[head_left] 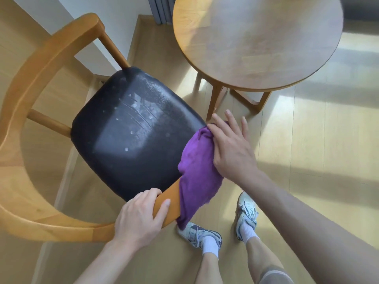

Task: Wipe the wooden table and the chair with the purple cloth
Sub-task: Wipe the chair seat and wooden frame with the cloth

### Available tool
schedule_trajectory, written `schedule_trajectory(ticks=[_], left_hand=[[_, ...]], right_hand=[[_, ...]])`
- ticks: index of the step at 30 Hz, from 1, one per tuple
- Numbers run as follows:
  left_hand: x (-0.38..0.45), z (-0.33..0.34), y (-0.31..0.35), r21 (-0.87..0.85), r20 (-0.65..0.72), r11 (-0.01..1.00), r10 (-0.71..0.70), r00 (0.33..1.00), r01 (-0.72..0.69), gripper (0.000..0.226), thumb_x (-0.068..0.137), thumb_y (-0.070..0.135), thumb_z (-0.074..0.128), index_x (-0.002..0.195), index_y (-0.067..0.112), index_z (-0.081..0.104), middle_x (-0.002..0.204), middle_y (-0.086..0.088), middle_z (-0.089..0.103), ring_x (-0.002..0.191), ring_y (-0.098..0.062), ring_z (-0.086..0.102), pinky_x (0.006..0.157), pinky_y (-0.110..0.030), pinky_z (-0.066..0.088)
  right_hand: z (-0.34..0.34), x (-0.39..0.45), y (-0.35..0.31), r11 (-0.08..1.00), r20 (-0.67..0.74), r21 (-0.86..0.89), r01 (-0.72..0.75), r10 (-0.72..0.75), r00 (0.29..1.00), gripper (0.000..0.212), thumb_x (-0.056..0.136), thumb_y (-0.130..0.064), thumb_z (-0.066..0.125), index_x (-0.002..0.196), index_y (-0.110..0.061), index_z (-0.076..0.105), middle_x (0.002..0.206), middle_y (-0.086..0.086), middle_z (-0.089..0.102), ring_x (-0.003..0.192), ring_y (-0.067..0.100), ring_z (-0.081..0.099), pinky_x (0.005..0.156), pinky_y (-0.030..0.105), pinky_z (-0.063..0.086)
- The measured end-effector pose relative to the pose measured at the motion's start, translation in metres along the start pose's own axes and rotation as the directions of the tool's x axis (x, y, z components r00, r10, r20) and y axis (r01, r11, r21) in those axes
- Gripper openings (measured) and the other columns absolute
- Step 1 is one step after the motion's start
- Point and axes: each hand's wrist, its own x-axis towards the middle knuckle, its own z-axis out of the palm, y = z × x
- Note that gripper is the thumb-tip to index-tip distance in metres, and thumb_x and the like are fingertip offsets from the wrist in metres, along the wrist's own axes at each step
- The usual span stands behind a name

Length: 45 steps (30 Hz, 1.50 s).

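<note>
While your right hand (229, 148) lay flat with fingers spread, pressing the purple cloth (196, 173) over the front edge of the chair (131, 130), your left hand (139, 218) curled around the wooden frame just beside it, probably to steady the chair against the push. The dark seat showed pale spots and streaks, seemingly not yet wiped. The round counter (258, 42) stood near, beyond the chair.

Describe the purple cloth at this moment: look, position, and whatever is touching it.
The purple cloth looks soft and fuzzy, bunched and creased rather than spread flat. It drapes over the front edge of the chair, covering the corner of the dark seat and hanging down past the wooden frame toward the floor. The right hand presses on its upper part with fingers straight. The left hand grips the frame beside it.
</note>
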Motion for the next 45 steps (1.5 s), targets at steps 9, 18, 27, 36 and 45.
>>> schedule_trajectory(ticks=[9,18,27,36,45], left_hand=[[-0.001,0.007,0.003,-0.058,-0.184,0.998,-0.001,0.983,-0.01,0.042,0.102,0.035,0.03,0.083,0.019,0.063,0.075,0.007,0.061,0.068,-0.02,0.061,0.057,-0.04,0.053],[-0.001,0.012,-0.001,-0.027,-0.213,1.0,-0.002,0.977,-0.004,0.042,0.103,0.029,0.032,0.084,0.015,0.067,0.076,0.004,0.064,0.069,-0.021,0.061,0.063,-0.044,0.054],[-0.004,0.012,0.002,0.028,-0.195,0.999,-0.02,0.981,0.026,0.039,0.102,0.028,0.033,0.084,0.013,0.064,0.076,0.0,0.063,0.071,-0.027,0.061,0.067,-0.043,0.054],[-0.005,0.015,0.003,0.053,-0.278,0.999,0.022,0.96,-0.008,0.038,0.103,0.034,0.03,0.076,0.023,0.054,0.069,0.008,0.054,0.061,-0.016,0.056,0.058,-0.031,0.049],[-0.005,0.017,0.001,0.072,-0.285,0.997,0.015,0.958,0.006,0.038,0.103,0.031,0.031,0.075,0.02,0.054,0.067,0.007,0.05,0.063,-0.021,0.054,0.06,-0.035,0.042]], right_hand=[[0.011,-0.035,-0.048,0.996,-0.022,0.019,0.088,-0.087,0.996,0.043,0.096,-0.039,0.046,0.132,-0.019,0.061,0.146,0.003,0.054,0.147,0.026,0.033,0.126,0.05,0.009],[-0.014,0.056,0.025,0.986,0.132,-0.121,0.114,-0.098,0.986,0.05,0.099,-0.045,0.029,0.121,-0.022,0.069,0.139,0.002,0.06,0.146,0.024,0.035,0.126,0.053,0.005],[0.016,-0.034,-0.032,0.998,0.013,0.012,-0.056,0.056,0.998,0.061,0.101,-0.051,0.029,0.157,-0.028,0.03,0.171,0.006,0.01,0.158,0.025,-0.004,0.126,0.053,-0.005],[-0.011,-0.008,0.0,0.984,0.172,-0.089,0.156,-0.139,0.975,0.062,0.1,-0.048,0.025,0.159,-0.03,0.027,0.171,0.001,0.01,0.158,0.022,-0.002,0.126,0.046,-0.009],[0.026,-0.05,-0.053,0.997,-0.007,0.004,0.08,-0.08,0.997,0.055,0.1,-0.05,0.028,0.148,-0.031,0.045,0.169,0.005,0.02,0.157,0.029,0.001,0.125,0.056,-0.004]])
